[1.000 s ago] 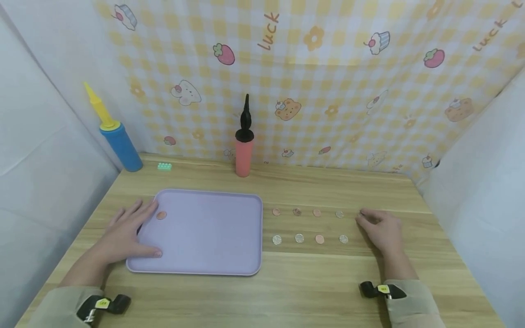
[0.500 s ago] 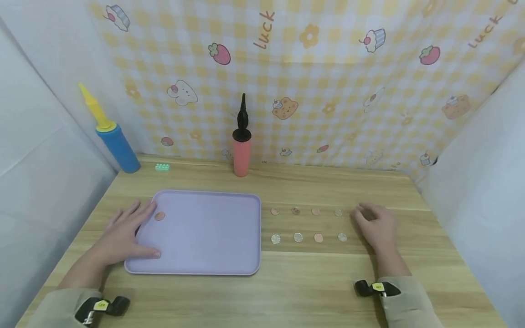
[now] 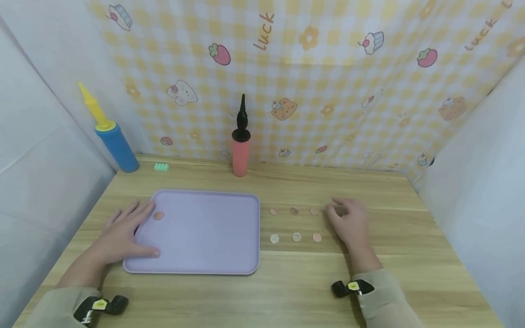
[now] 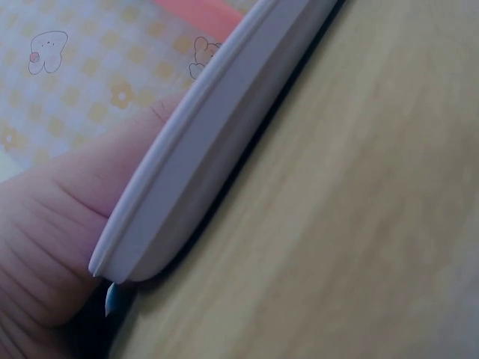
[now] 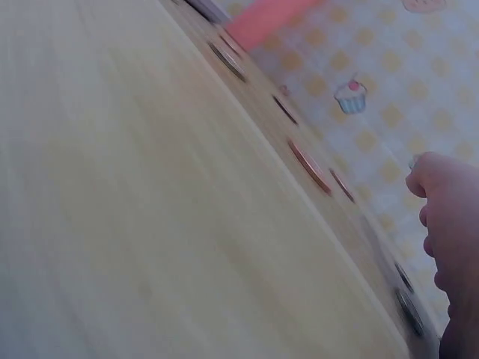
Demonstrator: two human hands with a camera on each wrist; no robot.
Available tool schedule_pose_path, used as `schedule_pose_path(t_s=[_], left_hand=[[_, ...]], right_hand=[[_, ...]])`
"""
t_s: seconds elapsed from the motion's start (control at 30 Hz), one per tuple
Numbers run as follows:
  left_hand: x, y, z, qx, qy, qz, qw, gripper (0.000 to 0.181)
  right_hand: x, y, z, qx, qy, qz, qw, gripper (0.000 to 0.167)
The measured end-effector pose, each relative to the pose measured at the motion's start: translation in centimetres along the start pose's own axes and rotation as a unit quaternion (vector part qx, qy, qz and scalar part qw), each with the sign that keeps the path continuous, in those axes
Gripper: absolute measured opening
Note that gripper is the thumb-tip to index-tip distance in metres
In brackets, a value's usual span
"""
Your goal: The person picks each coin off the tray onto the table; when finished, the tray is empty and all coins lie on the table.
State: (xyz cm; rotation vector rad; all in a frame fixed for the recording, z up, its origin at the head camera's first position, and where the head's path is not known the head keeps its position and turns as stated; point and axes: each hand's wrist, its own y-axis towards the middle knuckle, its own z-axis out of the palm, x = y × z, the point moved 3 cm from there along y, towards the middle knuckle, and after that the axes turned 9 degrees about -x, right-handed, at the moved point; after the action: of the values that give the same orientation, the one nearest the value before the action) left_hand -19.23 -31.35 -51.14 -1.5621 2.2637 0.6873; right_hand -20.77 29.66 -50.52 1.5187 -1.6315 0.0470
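My left hand (image 3: 123,237) is spread at the left side of a lilac rectangular tray (image 3: 205,272), thumb over its near-left part and index fingertip at the far-left corner. In the left wrist view the thumb (image 4: 67,194) passes behind the tray's rim (image 4: 187,149). A copper coin (image 3: 158,216) lies inside the tray. To the right of the tray my right hand (image 3: 350,223) is above the table, thumb and index finger pinched together. A small pale sliver, apparently a coin (image 5: 413,161), shows at the fingertips. Two rows of coins lie beside it, including a copper one (image 3: 317,238) and a silver one (image 3: 296,237).
A coral hand pump (image 3: 240,157) with a black nozzle stands at the back, and a blue pump (image 3: 119,148) with a yellow nozzle at the back left. Between them lies a mint toy brick (image 3: 161,167). A checked cloth (image 3: 307,91) hangs behind the wooden table (image 3: 295,291).
My right hand has moved left, from beyond the coin rows to over their right end, covering the two rightmost silver coins in the head view. My left hand stays at the tray.
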Motion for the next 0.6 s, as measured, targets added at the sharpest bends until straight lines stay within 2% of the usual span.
schedule_pose_path(t_s=[0.33,0.47,0.6], left_hand=[[0.4,-0.3,0.2,-0.005,-0.002,0.007,1.0,0.137],[0.4,-0.3,0.2,-0.004,0.0,0.007,1.0,0.137],[0.3,-0.2,0.1,-0.001,0.004,0.003,1.0,0.137]], right_hand=[[3.9,-0.5,3.1,-0.036,0.026,-0.089,0.995,0.029],[5.5,-0.9,4.4,-0.034,0.035,-0.119,0.9917,0.032],[7.6,-1.4,5.8,-0.02,0.052,-0.131,0.9898,0.036]])
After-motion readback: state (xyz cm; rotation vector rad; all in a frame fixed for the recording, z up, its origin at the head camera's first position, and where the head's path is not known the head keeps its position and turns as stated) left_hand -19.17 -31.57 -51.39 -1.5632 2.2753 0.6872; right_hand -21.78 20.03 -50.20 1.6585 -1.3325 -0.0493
